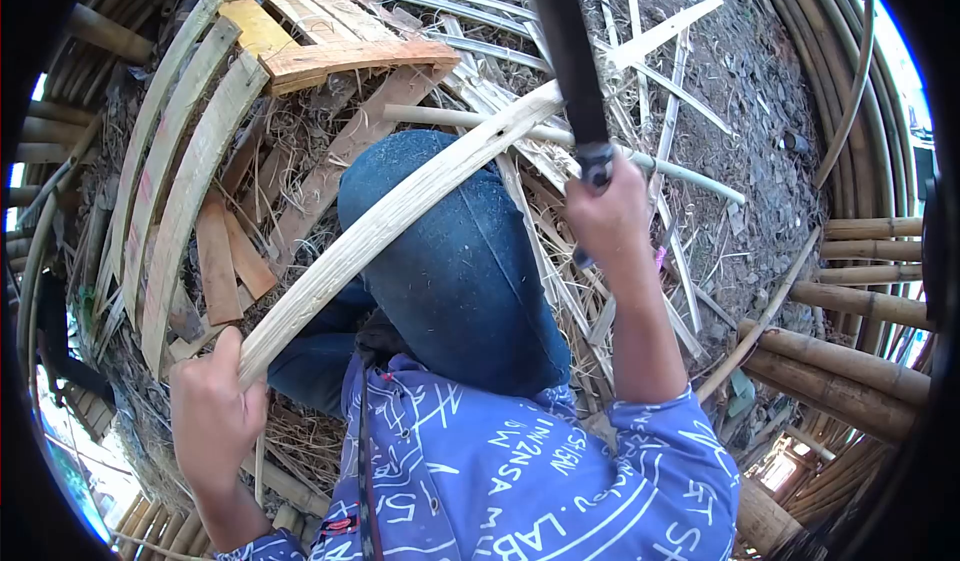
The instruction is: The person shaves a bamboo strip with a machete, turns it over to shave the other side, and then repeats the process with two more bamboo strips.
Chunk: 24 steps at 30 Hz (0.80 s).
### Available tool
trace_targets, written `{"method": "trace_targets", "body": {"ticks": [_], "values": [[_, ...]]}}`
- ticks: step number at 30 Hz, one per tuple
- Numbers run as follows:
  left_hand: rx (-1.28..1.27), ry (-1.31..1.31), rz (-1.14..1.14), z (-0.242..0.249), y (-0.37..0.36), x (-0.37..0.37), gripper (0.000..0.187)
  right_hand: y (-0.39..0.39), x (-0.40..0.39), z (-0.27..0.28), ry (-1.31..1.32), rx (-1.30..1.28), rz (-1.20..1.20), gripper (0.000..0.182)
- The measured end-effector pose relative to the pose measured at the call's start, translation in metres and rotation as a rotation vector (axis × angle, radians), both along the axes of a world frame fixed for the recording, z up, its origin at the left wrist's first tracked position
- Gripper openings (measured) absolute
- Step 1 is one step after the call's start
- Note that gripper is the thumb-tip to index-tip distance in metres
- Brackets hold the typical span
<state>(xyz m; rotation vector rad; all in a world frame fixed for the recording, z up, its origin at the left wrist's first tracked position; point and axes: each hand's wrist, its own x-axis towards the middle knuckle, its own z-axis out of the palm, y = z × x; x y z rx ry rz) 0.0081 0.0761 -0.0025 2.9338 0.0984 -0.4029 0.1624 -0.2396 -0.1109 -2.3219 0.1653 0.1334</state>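
My left hand (213, 411) is closed around the near end of a long pale wooden strip (375, 241). The strip slants up across my bent knee (430, 191) toward the upper right, and its far end lies over the litter on the ground. In my right hand (612, 206) is the handle of a machete, fingers wrapped round it. The dark machete blade (570, 51) points away from me and overlaps the far part of the strip in this view. A thin round pole (690, 176) passes beneath the strip, beyond my knee.
At the left stands a frame of curved wooden slats (195, 191), with an orange-brown board (360, 58) at its top. Loose boards (215, 261) and shavings lie beside it. Split strips (680, 91) cover the soil (740, 71). Bamboo poles (850, 361) line the right side.
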Motion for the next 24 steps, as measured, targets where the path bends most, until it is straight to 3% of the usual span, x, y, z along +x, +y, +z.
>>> {"method": "trace_targets", "body": {"ticks": [3, 5, 6, 11, 12, 15, 17, 21, 24], "values": [[-0.001, 0.032, 0.007, 0.001, 0.005, 0.001, 0.017, 0.01, -0.014, 0.003, -0.07, 0.061, 0.122, 0.033], [-0.094, 0.088, -0.012, -0.004, 0.008, 0.002, 0.017, 0.0, -0.002, 0.012, 0.002, 0.026, 0.129, 0.029], [-0.091, 0.091, -0.014, -0.004, 0.008, 0.003, 0.017, -0.005, 0.004, 0.01, -0.095, -0.05, 0.128, 0.023], [-0.138, 0.091, 0.017, -0.003, -0.008, 0.006, 0.017, 0.011, 0.004, 0.018, 0.109, 0.066, -0.039, 0.024], [-0.139, 0.086, 0.022, -0.003, -0.007, 0.007, 0.017, 0.015, -0.005, 0.015, -0.032, 0.023, 0.067, 0.021], [-0.075, 0.05, -0.053, -0.001, 0.0, 0.005, 0.015, 0.017, -0.011, 0.01, -0.118, 0.074, 0.251, 0.021], [-0.201, 0.12, 0.012, -0.003, -0.001, 0.004, 0.015, 0.011, 0.002, 0.016, -0.099, -0.025, 0.201, 0.02], [-0.224, 0.128, 0.068, -0.005, -0.011, 0.004, 0.014, 0.017, 0.005, 0.015, 0.007, 0.055, 0.03, 0.023], [-0.211, 0.092, 0.063, -0.001, -0.01, 0.0, 0.014, 0.02, -0.001, 0.019, -0.12, -0.08, 0.102, 0.027]]}}
